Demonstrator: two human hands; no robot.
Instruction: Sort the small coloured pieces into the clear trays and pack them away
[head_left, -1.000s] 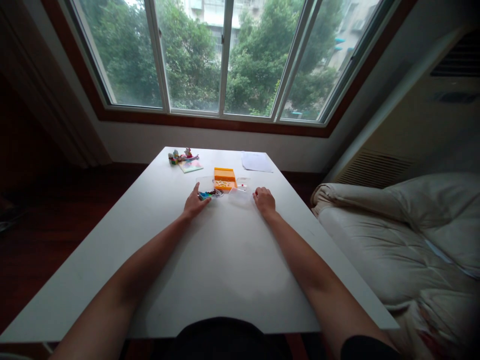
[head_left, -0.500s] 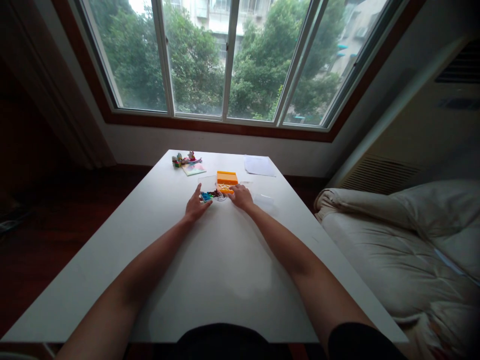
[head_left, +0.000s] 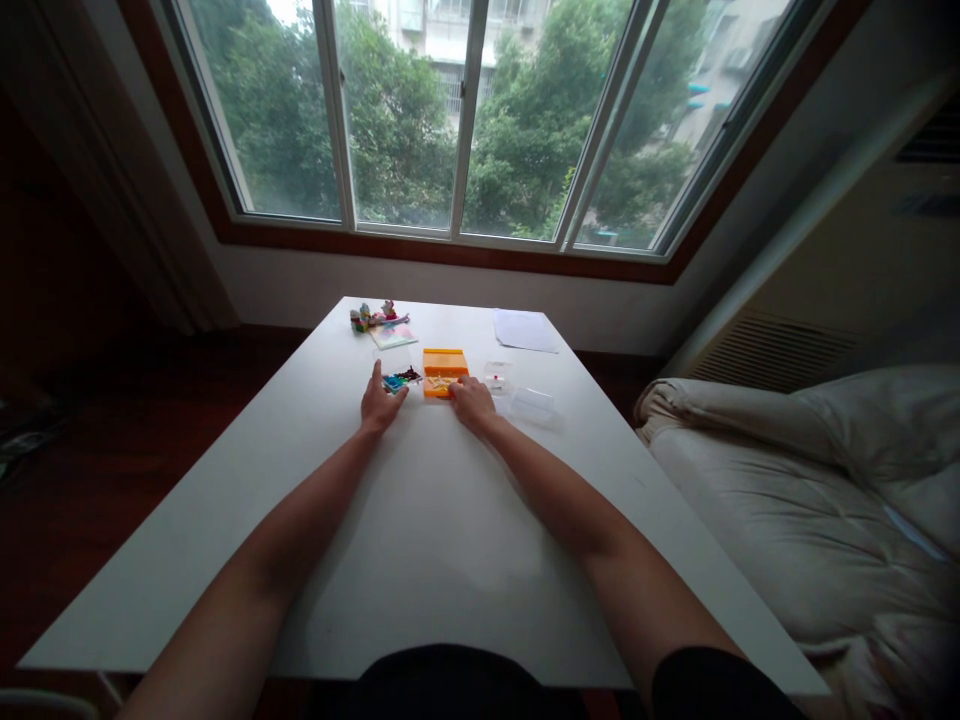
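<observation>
My left hand (head_left: 382, 404) curls around the near left side of a clear plastic box (head_left: 394, 358) with its lid raised. Small blue, green and dark brown pieces (head_left: 405, 377) lie in that box. To its right stands an open orange box (head_left: 445, 362), its lid tilted up at the back and pale small pieces (head_left: 437, 384) inside. My right hand (head_left: 474, 402) grips the orange box at its front right corner; the fingertips partly hide that corner.
Right of my right hand lie a small clear case (head_left: 496, 374) with a red dot and a clear plastic lid or tray (head_left: 534, 403). White paper sheets (head_left: 525, 330) and small colourful figures (head_left: 373, 317) by a pastel card (head_left: 394, 335) rest at the table's (head_left: 457, 540) far end.
Both boxes have shifted left along with my hands, and a gap has opened between them. More of the small clear case shows beside my right hand.
</observation>
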